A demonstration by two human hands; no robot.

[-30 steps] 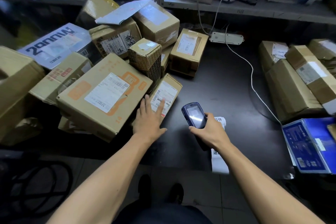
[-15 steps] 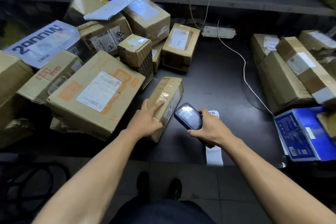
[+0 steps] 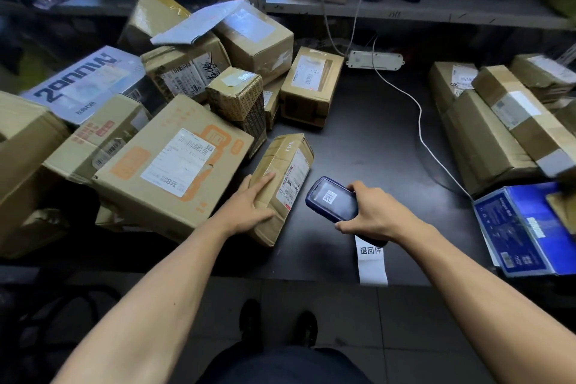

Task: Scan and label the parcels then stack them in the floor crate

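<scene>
- Since the frame a second back, the small taped parcel point(image 3: 282, 187) has gone from lying label-up to tipped on its long edge, and the scanner point(image 3: 332, 199) has swung in toward it.
- Nearest me: right hand point(image 3: 375, 217) curled around the scanner's handle, screen up, head aimed left at the parcel. A white label strip point(image 3: 371, 262) hangs below it over the table point(image 3: 374, 140) edge.
- Left hand point(image 3: 251, 207) lies on the parcel's taped upper face, fingers fairly straight across it and thumb hooked on the near-left side; I read that as a steadying grip.
- Key relation: the parcel lies just left of the scanner, close but apart. Its long axis runs away from me, leaning a little right. The shipping label point(image 3: 293, 179) sits on the tilted right face, turned toward the scanner. My judgement: the scan is the step in hand; right hand does it.
- Parcel look: brown cardboard, heavily wrapped in glossy tape, creased; near end slightly crushed.
- Farther left: a large orange-printed box point(image 3: 174, 165) just beside the parcel, then the unsorted pile.
- Floor crate not in view.
</scene>
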